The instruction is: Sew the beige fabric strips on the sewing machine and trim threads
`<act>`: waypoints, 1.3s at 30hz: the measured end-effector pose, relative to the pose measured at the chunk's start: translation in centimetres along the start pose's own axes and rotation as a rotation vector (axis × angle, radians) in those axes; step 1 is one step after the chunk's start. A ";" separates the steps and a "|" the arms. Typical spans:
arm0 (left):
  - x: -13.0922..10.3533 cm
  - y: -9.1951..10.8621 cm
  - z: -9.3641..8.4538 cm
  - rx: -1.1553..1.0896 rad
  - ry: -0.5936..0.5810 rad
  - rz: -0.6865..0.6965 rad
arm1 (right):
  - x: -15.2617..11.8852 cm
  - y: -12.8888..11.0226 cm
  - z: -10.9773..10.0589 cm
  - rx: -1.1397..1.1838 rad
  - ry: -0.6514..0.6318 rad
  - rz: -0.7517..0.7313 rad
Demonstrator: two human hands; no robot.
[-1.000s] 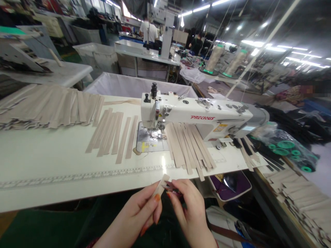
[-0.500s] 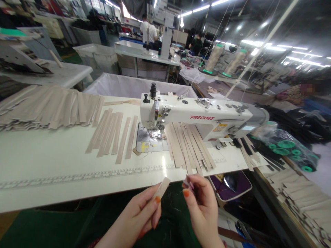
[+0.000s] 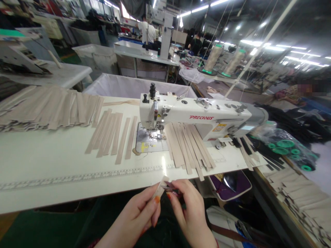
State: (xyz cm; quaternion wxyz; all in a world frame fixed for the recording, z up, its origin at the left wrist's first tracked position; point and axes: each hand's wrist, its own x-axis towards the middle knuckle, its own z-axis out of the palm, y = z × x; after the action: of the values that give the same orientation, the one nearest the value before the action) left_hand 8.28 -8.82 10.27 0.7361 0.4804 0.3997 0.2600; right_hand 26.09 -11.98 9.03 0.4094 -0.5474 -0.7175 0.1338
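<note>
My left hand [image 3: 142, 208] pinches a beige strip [image 3: 163, 179], end poking out between my hands, probably to steady it for the small snipper-like tool [image 3: 168, 187] gripped in my right hand [image 3: 190, 204]. Loose strips [image 3: 190, 151] fanned beyond my hands, seemingly for easy reach.

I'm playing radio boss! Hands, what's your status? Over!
Left hand pinching beige strip. Right hand holding what looks like snips at strip's end. Sewing machine beyond, not in the way.

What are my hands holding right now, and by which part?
Your left hand pinches a beige strip just below its protruding end. Your right hand holds what look like small snips, blades toward the strip; fingers hide the exact hold.
</note>
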 end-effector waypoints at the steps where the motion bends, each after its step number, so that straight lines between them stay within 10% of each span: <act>1: 0.0 0.1 0.0 0.013 -0.006 0.002 | 0.0 0.0 0.1 0.015 0.005 0.007; 9: 0.2 -0.4 0.4 0.008 -0.129 -0.052 | -0.2 -0.1 0.7 0.390 0.194 0.283; 19: 0.0 -0.2 -0.1 -0.104 -0.063 -0.054 | -0.4 0.5 -0.3 0.012 0.010 -0.034; 35: 0.3 -0.9 0.3 -0.009 -0.124 -0.050 | -0.5 0.1 0.8 0.382 0.134 0.346; 39: 0.2 -0.6 0.1 -0.119 -0.068 -0.081 | -0.3 0.4 0.1 0.225 0.123 0.181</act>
State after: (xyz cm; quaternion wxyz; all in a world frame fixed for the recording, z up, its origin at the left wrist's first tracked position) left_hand 8.52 -8.97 9.68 0.7864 0.4280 0.3772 0.2368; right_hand 26.30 -12.12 8.57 0.4977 -0.5676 -0.6194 0.2156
